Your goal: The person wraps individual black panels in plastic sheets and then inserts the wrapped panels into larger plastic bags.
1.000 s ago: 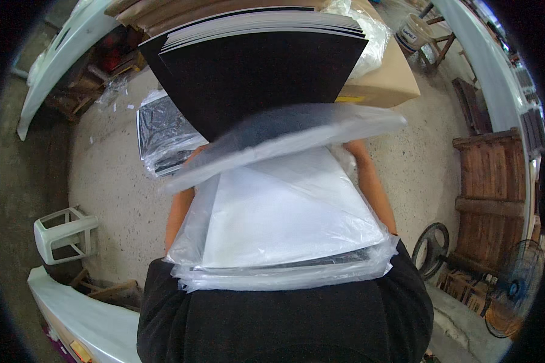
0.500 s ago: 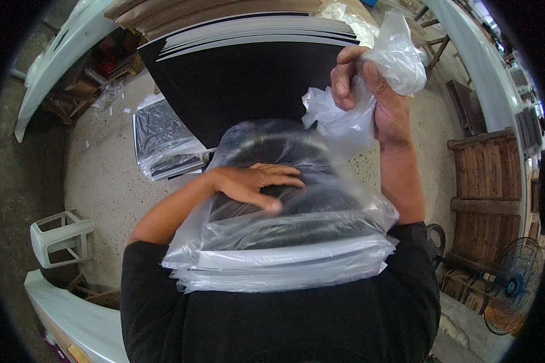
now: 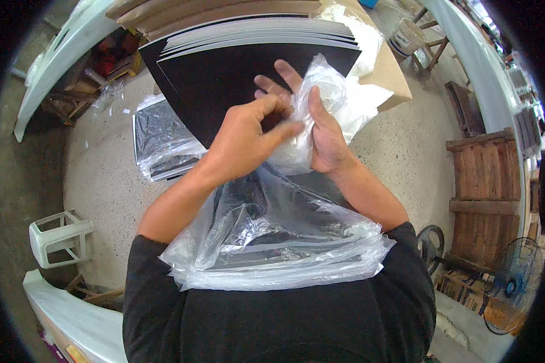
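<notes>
A clear plastic bag (image 3: pixel 284 233) lies across my lap in loose, shiny folds, with layered edges toward my body. Its far end is gathered into a crumpled bunch in front of me. My right hand (image 3: pixel 328 138) holds that bunch between the thumb and the fingers, which reach out behind the plastic. From the left, my left hand (image 3: pixel 245 133) meets the bunch, its thumb and curled fingers closed at the plastic. The left fingertips are slightly blurred. Just beyond both hands stands a stack of large black sheets (image 3: pixel 206 85) with pale edges.
Plastic-wrapped dark panels (image 3: pixel 163 136) lie on the floor at left. A white stool (image 3: pixel 60 239) stands farther left. Brown cardboard (image 3: pixel 387 72) lies behind the stack, with a white bucket (image 3: pixel 407 37) beyond. At right are a wooden pallet (image 3: pixel 485 199) and a fan (image 3: pixel 515 284).
My left hand has lifted off the bag on my lap and moved up to the bunch. My right hand has brought the bunched plastic left and nearer. The bag on my lap has slackened into folds.
</notes>
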Demonstrator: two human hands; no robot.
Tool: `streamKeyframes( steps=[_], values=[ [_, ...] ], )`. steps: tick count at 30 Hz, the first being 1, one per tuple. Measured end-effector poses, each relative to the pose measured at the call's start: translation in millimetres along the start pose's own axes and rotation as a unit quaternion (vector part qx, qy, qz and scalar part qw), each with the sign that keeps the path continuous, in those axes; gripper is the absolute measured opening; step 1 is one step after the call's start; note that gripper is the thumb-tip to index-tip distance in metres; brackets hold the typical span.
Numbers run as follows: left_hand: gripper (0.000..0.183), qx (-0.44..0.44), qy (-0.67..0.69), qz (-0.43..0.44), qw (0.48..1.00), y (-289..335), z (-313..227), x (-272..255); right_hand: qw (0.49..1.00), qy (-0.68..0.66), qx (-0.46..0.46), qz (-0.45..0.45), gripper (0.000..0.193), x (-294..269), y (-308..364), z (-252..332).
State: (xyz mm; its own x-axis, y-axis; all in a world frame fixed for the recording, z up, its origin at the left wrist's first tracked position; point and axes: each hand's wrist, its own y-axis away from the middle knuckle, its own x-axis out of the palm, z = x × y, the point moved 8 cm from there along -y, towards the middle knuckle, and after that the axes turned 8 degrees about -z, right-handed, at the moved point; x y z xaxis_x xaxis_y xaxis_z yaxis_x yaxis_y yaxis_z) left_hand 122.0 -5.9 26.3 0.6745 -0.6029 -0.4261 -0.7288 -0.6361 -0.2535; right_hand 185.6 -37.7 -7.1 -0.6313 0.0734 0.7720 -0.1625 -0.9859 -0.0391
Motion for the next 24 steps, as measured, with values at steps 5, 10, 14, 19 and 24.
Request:
streamKeyframes(
  steps=[5,10,14,19,24],
  values=[
    [0.019,-0.091,0.05,-0.115,0.988,-8,35,-21,0.991,0.058,0.017,-0.123,0.034,-28,4,4],
    [0.023,0.064,-0.016,-0.187,0.98,-9,-2,-14,0.972,0.097,-0.042,-0.207,0.026,-43,5,10],
    [0.016,-0.1,0.127,-0.104,0.981,-12,31,-22,0.987,0.012,-0.003,-0.161,0.027,-33,0,8],
    [0.015,-0.078,0.114,-0.124,0.983,-10,26,-25,0.988,0.021,-0.017,-0.152,0.027,-26,-3,13],
    [0.015,-0.041,0.097,-0.177,0.979,-11,21,-31,0.99,0.04,-0.028,-0.131,0.026,-23,-8,14]
  ],
)
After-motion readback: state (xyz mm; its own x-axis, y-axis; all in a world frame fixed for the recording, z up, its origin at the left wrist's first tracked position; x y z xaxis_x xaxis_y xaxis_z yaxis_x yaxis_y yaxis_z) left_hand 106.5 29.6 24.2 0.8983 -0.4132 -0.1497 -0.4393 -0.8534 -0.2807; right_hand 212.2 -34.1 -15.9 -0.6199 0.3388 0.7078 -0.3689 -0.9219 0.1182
